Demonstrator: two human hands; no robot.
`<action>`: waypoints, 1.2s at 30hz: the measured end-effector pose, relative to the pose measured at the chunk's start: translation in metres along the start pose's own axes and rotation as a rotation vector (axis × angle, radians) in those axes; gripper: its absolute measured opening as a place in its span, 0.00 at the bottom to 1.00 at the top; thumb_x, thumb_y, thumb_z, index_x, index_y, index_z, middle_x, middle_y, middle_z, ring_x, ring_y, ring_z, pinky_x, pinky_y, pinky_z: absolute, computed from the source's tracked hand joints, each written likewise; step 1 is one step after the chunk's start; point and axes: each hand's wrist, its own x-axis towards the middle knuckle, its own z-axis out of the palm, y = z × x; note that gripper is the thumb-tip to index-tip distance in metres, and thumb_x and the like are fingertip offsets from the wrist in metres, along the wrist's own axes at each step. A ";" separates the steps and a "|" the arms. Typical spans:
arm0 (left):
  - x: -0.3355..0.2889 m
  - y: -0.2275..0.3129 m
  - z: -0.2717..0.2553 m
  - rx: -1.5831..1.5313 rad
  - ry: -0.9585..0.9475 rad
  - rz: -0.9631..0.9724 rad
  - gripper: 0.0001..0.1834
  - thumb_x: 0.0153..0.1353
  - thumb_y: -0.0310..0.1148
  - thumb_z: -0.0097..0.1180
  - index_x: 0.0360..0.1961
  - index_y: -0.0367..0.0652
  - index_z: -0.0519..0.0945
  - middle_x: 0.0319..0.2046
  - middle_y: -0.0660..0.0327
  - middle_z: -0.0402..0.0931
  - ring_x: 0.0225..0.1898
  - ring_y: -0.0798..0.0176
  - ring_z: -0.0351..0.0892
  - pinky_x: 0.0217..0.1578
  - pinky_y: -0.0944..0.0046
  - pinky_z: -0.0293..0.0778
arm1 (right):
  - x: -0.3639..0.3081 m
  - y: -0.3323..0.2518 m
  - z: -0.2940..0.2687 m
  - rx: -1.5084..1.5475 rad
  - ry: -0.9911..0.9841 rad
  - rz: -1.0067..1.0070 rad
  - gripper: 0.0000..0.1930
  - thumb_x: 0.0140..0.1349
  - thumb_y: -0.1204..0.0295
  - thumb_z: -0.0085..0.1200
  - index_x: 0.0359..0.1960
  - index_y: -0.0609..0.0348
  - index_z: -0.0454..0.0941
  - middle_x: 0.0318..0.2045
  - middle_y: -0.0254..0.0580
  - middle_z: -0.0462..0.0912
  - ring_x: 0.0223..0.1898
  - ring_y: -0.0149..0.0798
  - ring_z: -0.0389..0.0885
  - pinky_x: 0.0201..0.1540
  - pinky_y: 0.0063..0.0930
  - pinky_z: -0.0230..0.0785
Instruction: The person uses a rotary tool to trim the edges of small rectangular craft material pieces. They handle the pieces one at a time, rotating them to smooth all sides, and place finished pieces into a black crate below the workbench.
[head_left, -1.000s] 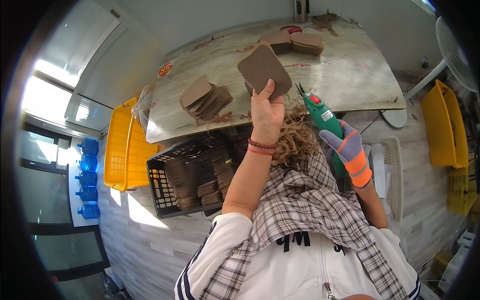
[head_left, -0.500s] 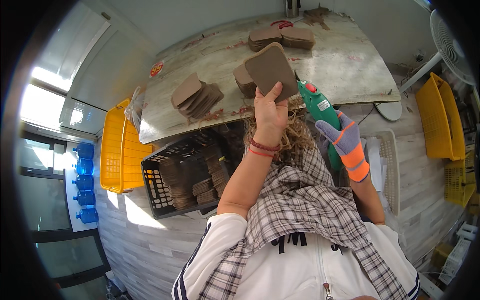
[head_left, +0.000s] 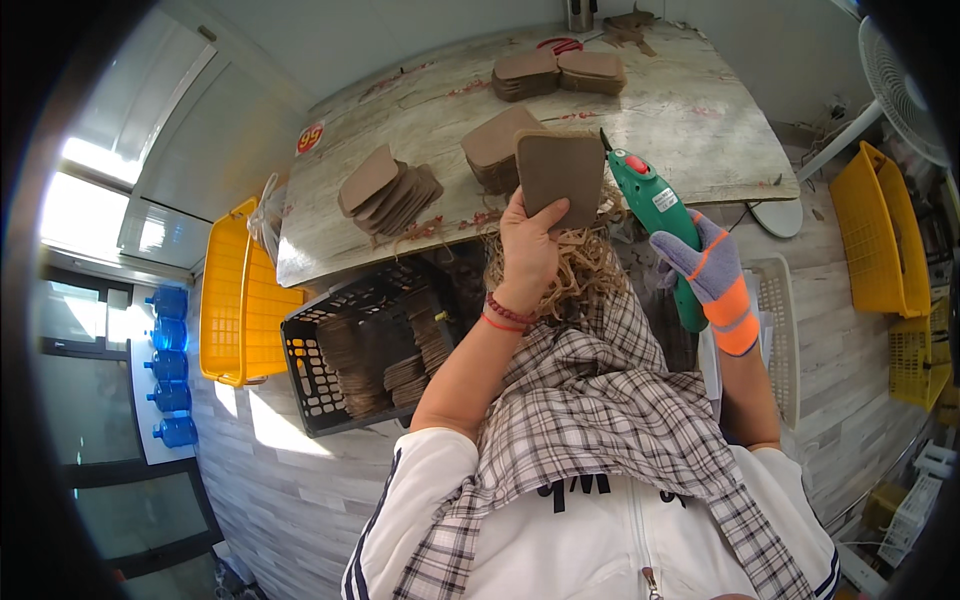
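Note:
My left hand (head_left: pixel 530 240) grips a flat brown pad (head_left: pixel 566 170) with rounded corners, its thumb on the near face. In a purple and orange work glove, my right hand (head_left: pixel 700 265) is closed around green electric scissors (head_left: pixel 652 200) with a red switch. Their dark narrow tip stands at the pad's upper right edge; whether it touches cannot be made out. A stack of brown pads (head_left: pixel 497 150) lies on the table just behind the held one. Tangled brown trimmings (head_left: pixel 575 275) are heaped on my lap, over a plaid apron (head_left: pixel 590 375).
On the worktable (head_left: pixel 690 130) are a fanned pile of pads (head_left: pixel 385 190) at left and stacks (head_left: pixel 558 72) at the back. A black crate (head_left: pixel 300 375) below holds more pads. A yellow basket (head_left: pixel 225 310) stands left, a white basket (head_left: pixel 787 350) right, a fan (head_left: pixel 900 85) far right.
My left hand has come lower and turned the pad from a tilt to nearly upright. My right hand with the electric scissors has shifted a little to the right.

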 end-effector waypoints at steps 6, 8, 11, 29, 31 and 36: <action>0.005 0.043 -0.024 0.273 -0.167 -0.090 0.20 0.54 0.12 0.53 0.49 0.34 0.75 0.42 0.56 0.79 0.42 0.62 0.80 0.43 0.62 0.80 | -0.015 -0.003 -0.018 -0.013 -0.138 0.073 0.22 0.52 0.66 0.66 0.45 0.66 0.74 0.22 0.32 0.77 0.19 0.22 0.72 0.21 0.17 0.66; 0.008 0.053 -0.034 0.358 -0.212 -0.136 0.20 0.53 0.12 0.54 0.49 0.33 0.75 0.42 0.57 0.79 0.42 0.63 0.80 0.43 0.63 0.79 | -0.018 -0.003 -0.020 -0.042 -0.169 0.078 0.23 0.52 0.66 0.66 0.45 0.66 0.73 0.23 0.32 0.77 0.19 0.22 0.72 0.21 0.17 0.66; 0.008 0.065 -0.039 0.482 -0.255 -0.233 0.21 0.51 0.12 0.55 0.49 0.32 0.75 0.42 0.57 0.79 0.41 0.65 0.80 0.43 0.65 0.78 | -0.022 -0.001 -0.018 -0.054 -0.201 0.092 0.24 0.51 0.66 0.67 0.46 0.66 0.73 0.23 0.32 0.77 0.19 0.22 0.71 0.21 0.17 0.66; -0.007 0.093 -0.039 0.847 -0.177 -0.122 0.13 0.48 0.18 0.62 0.35 0.38 0.76 0.32 0.64 0.78 0.34 0.73 0.76 0.36 0.72 0.72 | -0.017 -0.006 -0.001 -0.049 -0.292 0.139 0.21 0.52 0.66 0.65 0.43 0.66 0.74 0.22 0.32 0.76 0.19 0.22 0.72 0.21 0.17 0.66; -0.004 0.098 -0.047 0.858 -0.111 -0.091 0.11 0.47 0.20 0.64 0.31 0.39 0.76 0.30 0.63 0.79 0.33 0.73 0.75 0.35 0.72 0.72 | -0.017 -0.005 0.000 -0.047 -0.306 0.137 0.20 0.52 0.66 0.65 0.42 0.66 0.75 0.21 0.33 0.77 0.19 0.22 0.72 0.21 0.17 0.67; -0.002 0.104 -0.052 0.605 -0.130 -0.112 0.09 0.48 0.19 0.63 0.33 0.36 0.79 0.28 0.63 0.81 0.29 0.72 0.78 0.33 0.73 0.74 | -0.018 -0.005 0.003 -0.105 -0.357 0.140 0.20 0.52 0.65 0.66 0.41 0.65 0.75 0.20 0.33 0.77 0.19 0.22 0.73 0.21 0.17 0.67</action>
